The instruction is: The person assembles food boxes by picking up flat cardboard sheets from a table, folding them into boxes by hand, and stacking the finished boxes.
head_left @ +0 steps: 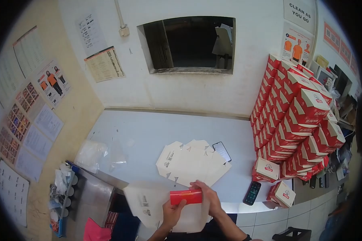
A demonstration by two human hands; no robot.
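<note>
the counter has boxes stacked by its right edge. at the front edge, a card sheet seems mid-fold, needing steady pressure: the left hand pinches its red flap; the right hand grips its side, fingers curled.

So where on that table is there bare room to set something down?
The widest bare patch of tabletop lies between the wall and the flat cardboard. A smaller one separates that cardboard from the plastic bags. It's crowded at the right, with stacked red boxes, and in front, where the left hand and right hand hold a card sheet.
</note>
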